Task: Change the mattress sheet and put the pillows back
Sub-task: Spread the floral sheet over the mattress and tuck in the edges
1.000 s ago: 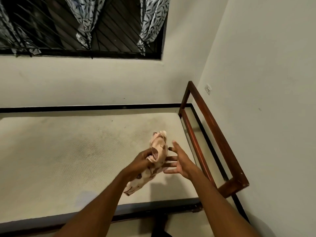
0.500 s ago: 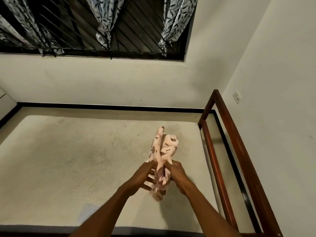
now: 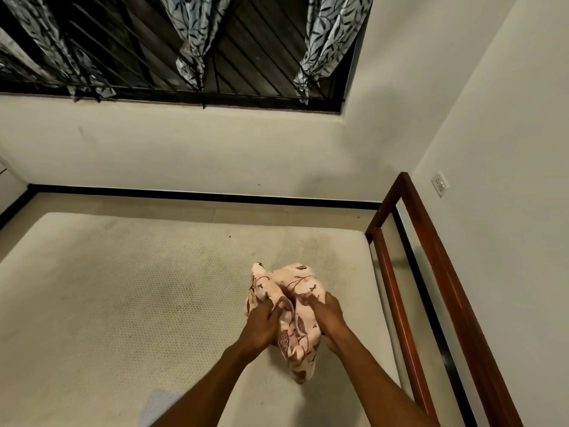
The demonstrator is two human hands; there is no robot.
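A bunched-up pale pink cloth with a brown floral print (image 3: 292, 306) is held over the right part of a bare cream mattress with a dotted quilted surface (image 3: 123, 303). The left hand (image 3: 261, 325) grips the cloth's left side, its fingers curled into the folds. The right hand (image 3: 326, 318) grips the right side, fingers likewise closed round the fabric. The two hands sit close together, with a tail of cloth hanging down between the wrists toward the near edge. Whether the cloth touches the mattress cannot be told.

To the right, a reddish-brown wooden bed rail (image 3: 437, 288) runs from far to near along the cream wall, where a white wall socket (image 3: 441, 184) sits. On the far wall is a dark barred window (image 3: 252, 50) hung with white curtains in a black leaf print (image 3: 191, 35), knotted at their ends.
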